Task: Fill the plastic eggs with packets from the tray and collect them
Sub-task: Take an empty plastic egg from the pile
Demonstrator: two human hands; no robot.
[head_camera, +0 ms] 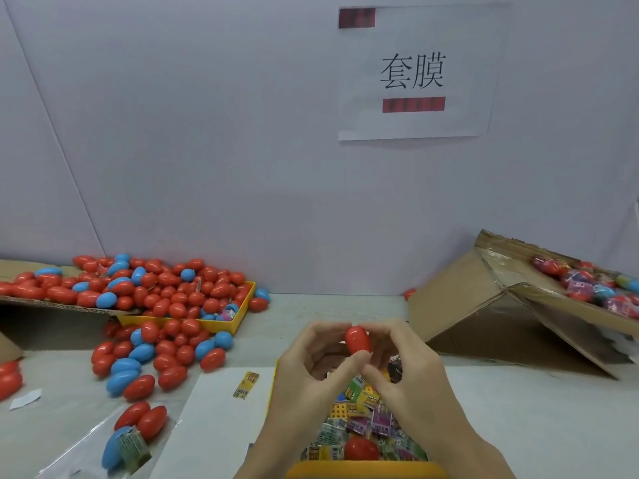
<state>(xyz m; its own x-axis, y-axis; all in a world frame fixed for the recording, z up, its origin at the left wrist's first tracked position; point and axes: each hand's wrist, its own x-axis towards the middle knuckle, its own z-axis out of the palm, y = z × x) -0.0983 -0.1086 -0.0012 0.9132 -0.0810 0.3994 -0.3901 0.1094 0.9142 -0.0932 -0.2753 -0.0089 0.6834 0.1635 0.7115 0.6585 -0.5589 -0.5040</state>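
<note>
**Head view: both hands on a red egg over the tray**

Head view shows both hands raised just above the tray (366, 469), which sits at the near edge and is heaped with packets (363, 420). The left hand (311, 368) and right hand (408, 371) meet on one red egg (358, 340), fingertips and thumbs curled round it from either side, so each hand is grasping the egg. It looks whole, with no seam gap visible; whether a packet is already inside cannot be told.

The step in hand seems to be either pressing the halves shut or prising them apart. If shut, the next move calls for setting it with the collected eggs; a box (518, 305) right of the tray holds some wrapped ones. If opening, it calls for a steady twist without dropping a half.

Left of the tray lies a pile (159, 354) of red and blue eggs; another red egg (361, 449) rests among the packets.
</note>
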